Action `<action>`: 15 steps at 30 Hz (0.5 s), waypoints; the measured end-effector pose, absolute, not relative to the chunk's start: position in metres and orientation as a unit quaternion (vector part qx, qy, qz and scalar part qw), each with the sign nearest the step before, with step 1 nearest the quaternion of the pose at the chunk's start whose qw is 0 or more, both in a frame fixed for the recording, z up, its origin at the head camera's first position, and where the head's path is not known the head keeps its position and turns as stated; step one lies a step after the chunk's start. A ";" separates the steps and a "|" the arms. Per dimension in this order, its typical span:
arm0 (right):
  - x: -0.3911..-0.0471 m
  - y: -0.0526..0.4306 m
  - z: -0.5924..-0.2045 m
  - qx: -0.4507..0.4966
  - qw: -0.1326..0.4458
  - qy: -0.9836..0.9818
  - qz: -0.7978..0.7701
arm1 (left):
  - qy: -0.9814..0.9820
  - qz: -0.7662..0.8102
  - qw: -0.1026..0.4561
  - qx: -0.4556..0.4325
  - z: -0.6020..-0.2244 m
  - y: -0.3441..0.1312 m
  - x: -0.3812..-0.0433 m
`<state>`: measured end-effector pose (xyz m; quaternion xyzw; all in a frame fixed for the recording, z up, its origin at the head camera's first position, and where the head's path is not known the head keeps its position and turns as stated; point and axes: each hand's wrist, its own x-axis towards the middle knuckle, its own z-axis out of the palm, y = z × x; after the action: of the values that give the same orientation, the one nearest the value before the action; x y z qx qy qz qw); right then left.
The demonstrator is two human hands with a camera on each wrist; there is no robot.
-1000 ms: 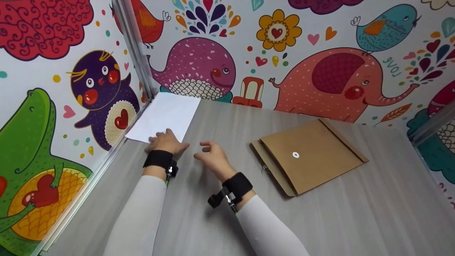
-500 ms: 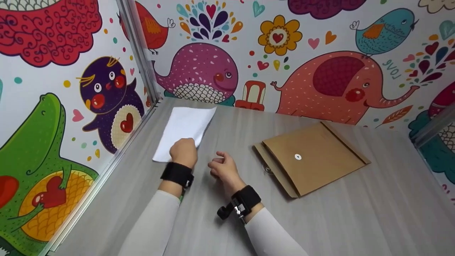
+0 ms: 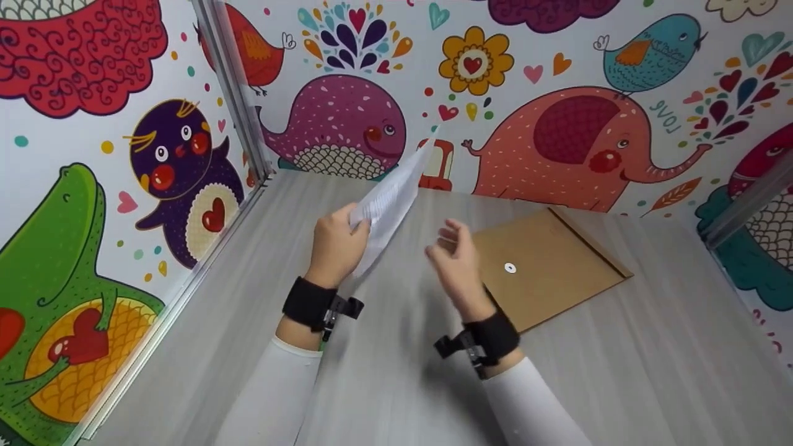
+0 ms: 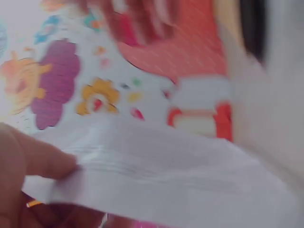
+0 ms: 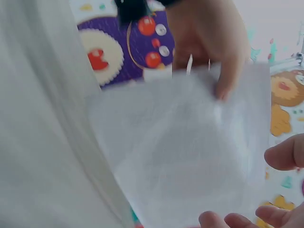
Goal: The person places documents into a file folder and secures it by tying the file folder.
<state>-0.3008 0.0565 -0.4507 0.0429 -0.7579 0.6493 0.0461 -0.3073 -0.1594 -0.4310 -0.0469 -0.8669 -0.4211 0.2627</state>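
Observation:
A white sheet of paper (image 3: 393, 198), tilted up off the table, is pinched along its near edge by my left hand (image 3: 337, 244), thumb on one face. In the left wrist view the thumb presses the paper (image 4: 156, 175), which shows faint printed lines. My right hand (image 3: 458, 266) is held up to the right of the sheet, fingers slightly bent and holding nothing. Its fingertips (image 5: 213, 219) show near the paper's far end in the right wrist view. Behind that hand lies a brown document envelope (image 3: 557, 272) with a white round button; the hand and wrist hide its left part.
The grey wood-grain table (image 3: 384, 384) meets a cartoon-printed back wall (image 3: 427, 49) and a similar left wall (image 3: 74, 136). A metal corner post (image 3: 232, 93) stands at the back left. Both wrists wear black straps with small cameras.
The left hand has taken the paper from the table at the back left, lifting it and swinging it right. My right hand has moved right and up, now in front of the envelope.

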 end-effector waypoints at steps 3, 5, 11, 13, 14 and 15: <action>-0.305 0.086 -0.447 0.027 0.091 -0.760 0.643 | -0.826 -0.511 0.230 -0.056 -0.419 -0.155 -0.305; -0.307 0.102 -0.446 0.015 0.114 -0.762 0.637 | -0.793 -0.571 0.200 -0.070 -0.413 -0.155 -0.304; -0.313 0.139 -0.450 -0.008 0.142 -0.770 0.622 | -0.693 -0.703 0.101 -0.123 -0.406 -0.160 -0.302; -0.318 0.151 -0.453 -0.007 0.148 -0.773 0.617 | -0.673 -0.723 0.077 -0.135 -0.407 -0.160 -0.301; -0.320 0.155 -0.455 -0.002 0.150 -0.770 0.621 | -0.664 -0.732 0.067 -0.140 -0.407 -0.159 -0.301; -0.322 0.160 -0.457 0.003 0.152 -0.766 0.625 | -0.654 -0.740 0.057 -0.145 -0.408 -0.157 -0.301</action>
<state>-0.3215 0.1600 -0.4566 0.0028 -0.7655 0.6253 0.1516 -0.3015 -0.1575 -0.4079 -0.1445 -0.6539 -0.7404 0.0574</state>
